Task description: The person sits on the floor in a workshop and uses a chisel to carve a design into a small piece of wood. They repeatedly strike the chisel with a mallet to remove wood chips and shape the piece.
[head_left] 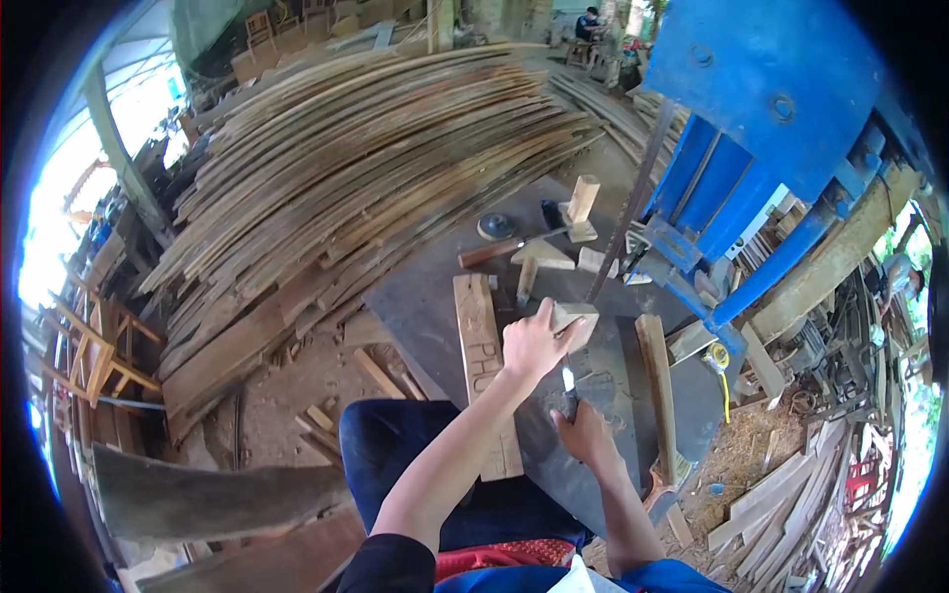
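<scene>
Holding wood blk (583,332), L hand (534,346); slim tool (569,385), R hand (587,435).

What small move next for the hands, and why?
Probably ease the wooden block back from the saw blade: the left hand grips it close to that blade in this view, while the right hand holds a metal tool pointing toward it. Whether the blade is running, I can't tell.

Looks down and forward from head height through a wide fisheye, close over left hand (532,346), right hand (587,435) and table (423,289), well apart from planks (376,163).
</scene>
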Motion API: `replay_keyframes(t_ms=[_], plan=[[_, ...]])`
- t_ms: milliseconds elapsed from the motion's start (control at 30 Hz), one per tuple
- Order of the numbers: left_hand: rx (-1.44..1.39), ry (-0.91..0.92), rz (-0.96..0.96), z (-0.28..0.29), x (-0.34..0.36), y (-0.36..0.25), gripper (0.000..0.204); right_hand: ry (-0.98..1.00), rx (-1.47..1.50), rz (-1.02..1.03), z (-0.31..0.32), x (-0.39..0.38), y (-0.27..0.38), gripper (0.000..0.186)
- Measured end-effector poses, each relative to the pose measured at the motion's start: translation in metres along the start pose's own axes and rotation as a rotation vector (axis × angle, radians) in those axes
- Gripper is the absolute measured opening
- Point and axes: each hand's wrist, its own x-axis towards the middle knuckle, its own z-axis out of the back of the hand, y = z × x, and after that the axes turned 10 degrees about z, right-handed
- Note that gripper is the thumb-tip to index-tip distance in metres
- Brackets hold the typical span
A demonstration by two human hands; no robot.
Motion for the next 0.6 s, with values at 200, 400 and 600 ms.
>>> replay_keyframes(t_ms=[200, 400, 600], plan=[[-0.024, -0.011, -0.138, -0.003, -0.001, 0.005, 0.056, 0.001, -0.015, 0.047, 0.009, -0.008, -0.009, 0.05], [-0.055, -0.061, -0.166, -0.007, 0.002, 0.007, 0.054, 0.092, 0.023, -0.041, 0.006, 0.0, -0.019, 0.05], [0.006, -0.061, -0.195, -0.005, -0.01, 0.002, 0.052, 0.022, 0.048, -0.056, 0.004, 0.028, 0.007, 0.049]])
